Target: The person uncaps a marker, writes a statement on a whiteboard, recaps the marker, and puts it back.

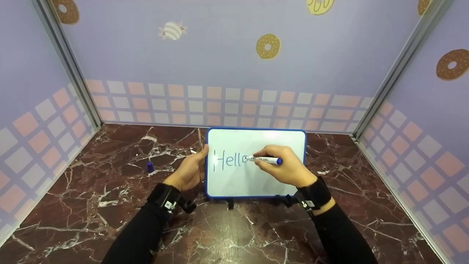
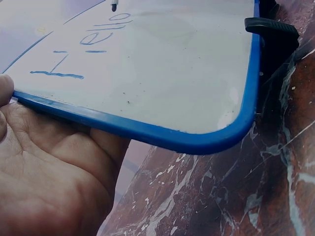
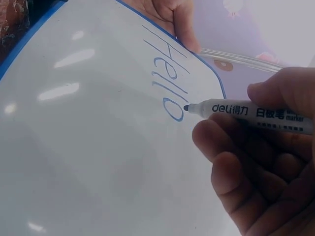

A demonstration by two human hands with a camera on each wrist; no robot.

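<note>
A whiteboard [image 1: 253,185] with a blue frame stands tilted on the table, with "Hello" written on it in blue. My left hand [image 1: 188,171] grips its left edge, the thumb at the front rim and the fingers behind, partly hidden. In my right hand [image 1: 287,168], thumb and fingers pinch a white whiteboard marker [image 1: 269,160] with a blue end. Seen from the right wrist, the uncapped tip of the marker [image 3: 256,113] is at the letter "o", but whether it touches the board I cannot tell.
A blue marker cap [image 1: 150,167] stands on the marbled table [image 1: 110,216], left of the left hand. Black feet [image 1: 230,204] show under the board's lower edge. Behind the board rises a patterned wall [image 1: 220,62], with side walls left and right.
</note>
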